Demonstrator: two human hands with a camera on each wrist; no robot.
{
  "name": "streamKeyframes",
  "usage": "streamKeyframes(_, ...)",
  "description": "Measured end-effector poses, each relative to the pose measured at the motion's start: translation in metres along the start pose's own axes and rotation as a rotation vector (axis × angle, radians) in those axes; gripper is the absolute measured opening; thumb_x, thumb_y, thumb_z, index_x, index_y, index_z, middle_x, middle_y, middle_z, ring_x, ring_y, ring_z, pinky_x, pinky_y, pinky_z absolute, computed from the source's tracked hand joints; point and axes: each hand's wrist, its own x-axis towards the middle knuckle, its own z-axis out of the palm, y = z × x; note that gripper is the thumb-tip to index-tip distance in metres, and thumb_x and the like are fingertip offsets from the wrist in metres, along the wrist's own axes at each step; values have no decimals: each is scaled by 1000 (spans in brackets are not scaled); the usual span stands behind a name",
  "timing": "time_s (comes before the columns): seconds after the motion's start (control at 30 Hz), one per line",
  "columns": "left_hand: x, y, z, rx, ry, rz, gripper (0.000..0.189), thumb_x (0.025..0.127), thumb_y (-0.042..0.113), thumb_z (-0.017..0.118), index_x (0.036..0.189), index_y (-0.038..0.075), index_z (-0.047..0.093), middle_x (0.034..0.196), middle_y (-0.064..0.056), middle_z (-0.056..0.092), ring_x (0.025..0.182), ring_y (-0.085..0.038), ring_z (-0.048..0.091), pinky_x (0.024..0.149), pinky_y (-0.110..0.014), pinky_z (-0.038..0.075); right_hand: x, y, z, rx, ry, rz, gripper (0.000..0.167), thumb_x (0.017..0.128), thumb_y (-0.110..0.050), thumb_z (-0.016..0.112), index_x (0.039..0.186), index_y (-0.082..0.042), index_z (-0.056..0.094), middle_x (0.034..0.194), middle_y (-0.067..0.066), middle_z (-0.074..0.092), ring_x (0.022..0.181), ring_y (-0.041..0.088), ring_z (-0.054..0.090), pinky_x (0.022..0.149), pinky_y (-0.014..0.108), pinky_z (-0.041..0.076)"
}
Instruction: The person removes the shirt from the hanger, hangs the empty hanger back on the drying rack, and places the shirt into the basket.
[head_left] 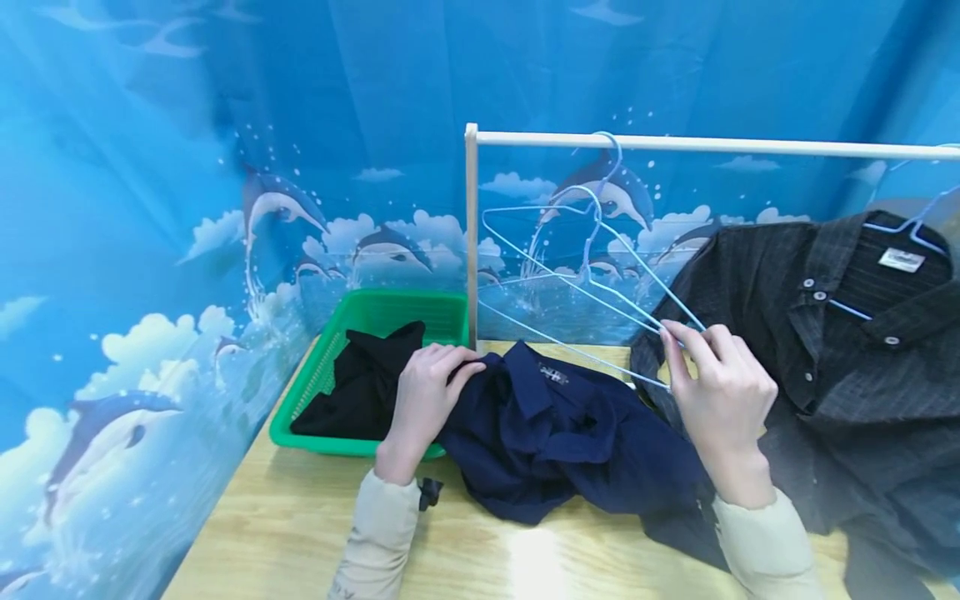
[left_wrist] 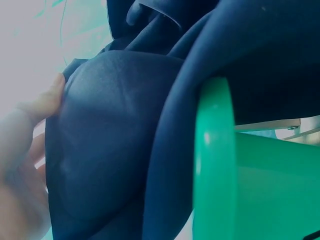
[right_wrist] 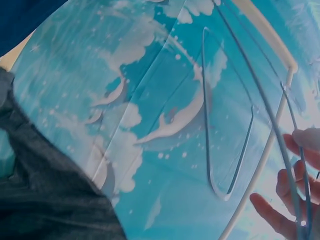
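A navy collared shirt (head_left: 570, 425) lies rumpled on the table, its neck label showing. My left hand (head_left: 431, 387) pinches the shirt's fabric near the collar between thumb and fingers; in the left wrist view, the thumb lies along the edge of the navy cloth (left_wrist: 110, 125). A light blue wire hanger (head_left: 647, 267) is tilted in the air above the shirt. My right hand (head_left: 720, 396) grips that hanger by its near corner, and the right wrist view shows the fingers around the wires. Behind it, another blue hanger (head_left: 618, 154) hangs bare from the rail.
A white rail (head_left: 540, 138) on a wooden post (head_left: 472, 242) stands at the back. A dark grey striped shirt (head_left: 847, 367) hangs at the right on a hanger. Left of the post, a green basket (head_left: 352, 317) holds black clothing (head_left: 375, 375). The wooden table (head_left: 270, 533) carries everything.
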Motion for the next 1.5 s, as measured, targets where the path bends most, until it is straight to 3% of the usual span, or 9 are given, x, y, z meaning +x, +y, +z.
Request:
streamKeyframes(0.33, 0, 3, 5, 12, 19, 29, 13, 92, 27, 75, 97, 16, 77, 89, 1, 75, 85, -20, 68, 88, -40, 54, 33, -20, 9, 22, -104, 50, 22, 103, -9, 58, 118, 0, 72, 85, 20, 56, 62, 35, 53, 50, 45, 40)
streamKeyframes(0.53, 0, 4, 7, 14, -5, 27, 13, 93, 28, 74, 96, 16, 77, 88, 1, 75, 83, -19, 67, 84, -39, 55, 47, -29, 24, 54, -143, 81, 25, 105, -7, 54, 121, 1, 70, 88, 21, 55, 66, 36, 53, 55, 47, 43)
streamKeyframes(0.73, 0, 5, 8, 20, -10, 23, 12, 93, 28, 74, 97, 17, 77, 88, 2, 74, 82, -19, 67, 83, -39, 55, 40, -33, 41, 94, -166, 101, 22, 104, -6, 56, 120, -2, 71, 87, 18, 56, 65, 36, 54, 54, 48, 44)
streamKeyframes(0.97, -1, 5, 9, 24, -13, 22, 12, 93, 27, 75, 97, 16, 77, 88, 2, 74, 82, -18, 67, 83, -39, 55, 33, -31, 47, 12, -181, 73, 22, 101, -11, 63, 121, -7, 72, 89, 17, 60, 73, 37, 58, 52, 47, 47)
streamKeyframes(1.27, -1, 5, 8, 26, -37, 7, 11, 91, 25, 77, 97, 15, 77, 89, 1, 75, 82, -19, 67, 84, -38, 55, 29, -31, 35, 5, -155, -9, 27, 99, -16, 67, 124, -9, 70, 103, 20, 63, 84, 39, 58, 63, 49, 51)
streamKeyframes(1.5, -2, 6, 10, 31, -45, 18, 10, 91, 25, 77, 96, 16, 77, 89, 2, 75, 81, -18, 66, 84, -38, 55, 18, -40, 19, 96, -80, -82, 26, 98, -15, 67, 123, -8, 72, 102, 21, 66, 88, 42, 60, 71, 52, 51)
